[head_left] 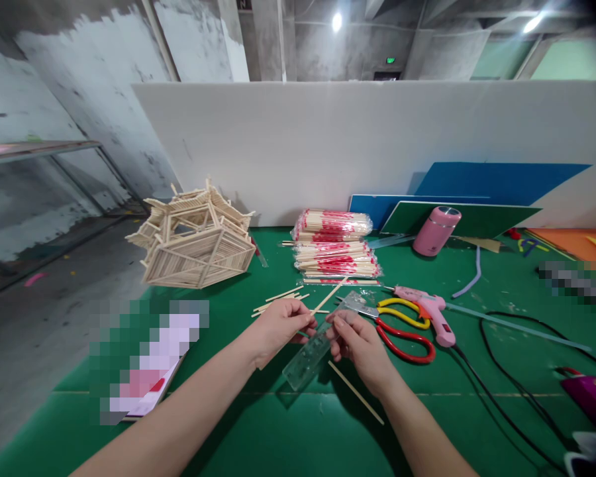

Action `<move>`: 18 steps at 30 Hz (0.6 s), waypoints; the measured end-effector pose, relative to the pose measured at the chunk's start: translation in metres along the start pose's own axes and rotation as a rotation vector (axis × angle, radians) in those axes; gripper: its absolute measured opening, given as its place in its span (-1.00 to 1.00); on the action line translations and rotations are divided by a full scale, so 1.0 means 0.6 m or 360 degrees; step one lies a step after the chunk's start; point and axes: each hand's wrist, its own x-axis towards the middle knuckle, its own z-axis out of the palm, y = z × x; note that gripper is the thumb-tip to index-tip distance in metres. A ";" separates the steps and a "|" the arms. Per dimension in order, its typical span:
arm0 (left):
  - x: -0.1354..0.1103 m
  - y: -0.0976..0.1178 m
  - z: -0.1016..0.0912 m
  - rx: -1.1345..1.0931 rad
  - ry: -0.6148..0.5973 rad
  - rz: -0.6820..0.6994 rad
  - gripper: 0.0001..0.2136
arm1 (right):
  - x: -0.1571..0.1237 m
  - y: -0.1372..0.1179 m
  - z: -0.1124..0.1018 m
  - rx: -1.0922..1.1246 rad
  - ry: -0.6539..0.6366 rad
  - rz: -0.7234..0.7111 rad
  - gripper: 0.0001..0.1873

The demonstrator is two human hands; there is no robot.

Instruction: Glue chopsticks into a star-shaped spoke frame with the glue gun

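Observation:
My left hand (287, 321) is closed in a pinch on a thin wooden stick (330, 295), which slants up and to the right. Close beside it, my right hand (358, 341) has its fingertips pressed together; what they hold, if anything, I cannot make out. A clear, flat oblong plastic piece (302, 366) lies beneath both hands, partly hidden by the fingers. One loose wooden stick (356, 392) rests on the green table below my right hand. More short sticks (282, 296) are scattered behind my left hand. Scissors (406, 339) with red and yellow handles lie right of my right hand.
A stick-built model (198, 248) stands at back left. Wrapped bundles of sticks (335, 255) lie at back centre. Rightward are a pink glue gun (427, 308) with its black cord, a pink flask (436, 233) and a translucent glue stick (519, 326). A white board (278, 146) stands behind.

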 end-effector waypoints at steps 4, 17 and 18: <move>0.004 -0.003 0.002 -0.0012 0.0000 0.0013 -0.84 | -0.002 0.000 0.001 -0.0003 -0.0009 0.0014 -0.70; 0.029 0.012 0.015 -0.0277 -0.0005 0.0066 -0.90 | -0.004 0.014 0.014 0.0017 -0.0062 0.0081 -0.68; 0.035 0.013 0.017 -0.0300 -0.0015 0.0071 -0.91 | -0.005 0.017 0.015 0.0027 -0.0079 0.0090 -0.69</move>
